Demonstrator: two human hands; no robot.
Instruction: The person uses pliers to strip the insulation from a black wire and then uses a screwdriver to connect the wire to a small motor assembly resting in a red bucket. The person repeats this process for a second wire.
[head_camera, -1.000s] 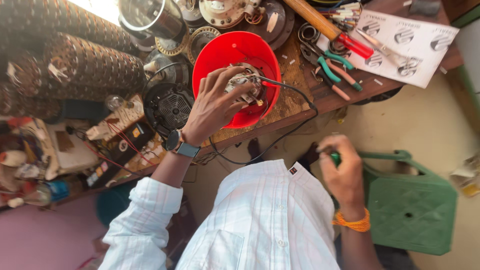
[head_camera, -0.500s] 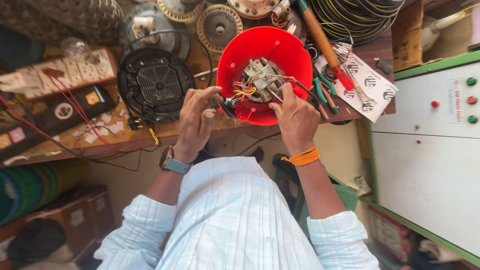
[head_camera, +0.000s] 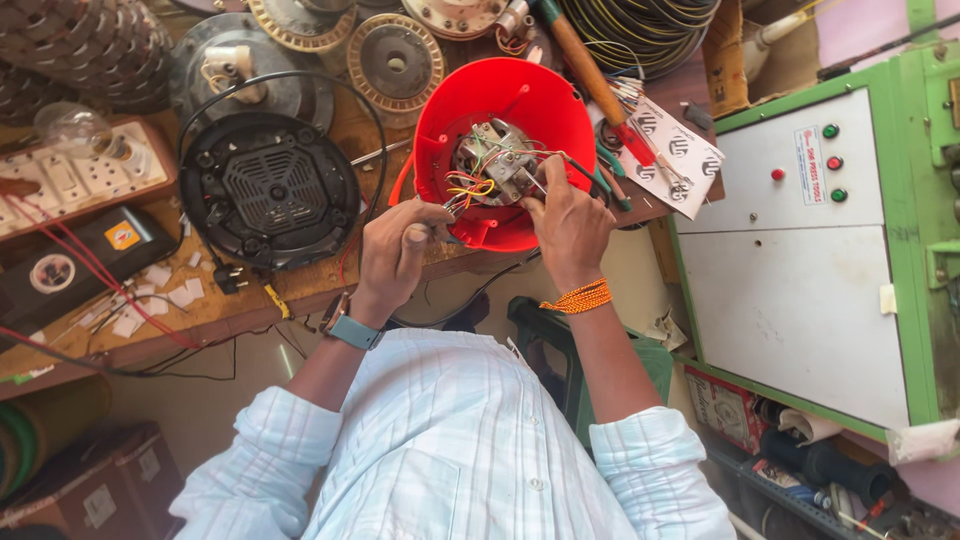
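Observation:
A red round appliance housing (head_camera: 470, 110) lies open on the wooden workbench (head_camera: 300, 290), with a metal switch block and coloured wires (head_camera: 495, 160) inside. My left hand (head_camera: 395, 250) is at its near rim, pinching the yellow and red wire ends. My right hand (head_camera: 570, 225) rests against the housing's right side and grips a thin dark tool whose tip reaches into the wiring. An orange thread band circles my right wrist, a watch my left.
A black round grille base (head_camera: 270, 190) lies left of the housing, beside a switch board (head_camera: 70, 180) and a black meter (head_camera: 75, 265). Metal motor discs (head_camera: 395, 60), a wood-handled screwdriver (head_camera: 590, 80) and pliers sit behind. A green-framed white cabinet (head_camera: 820, 250) stands right.
My right hand rose from beside the green stool to the red housing, holding a tool. The view swung right, bringing in the cabinet. Both hands now work closer at the wires.

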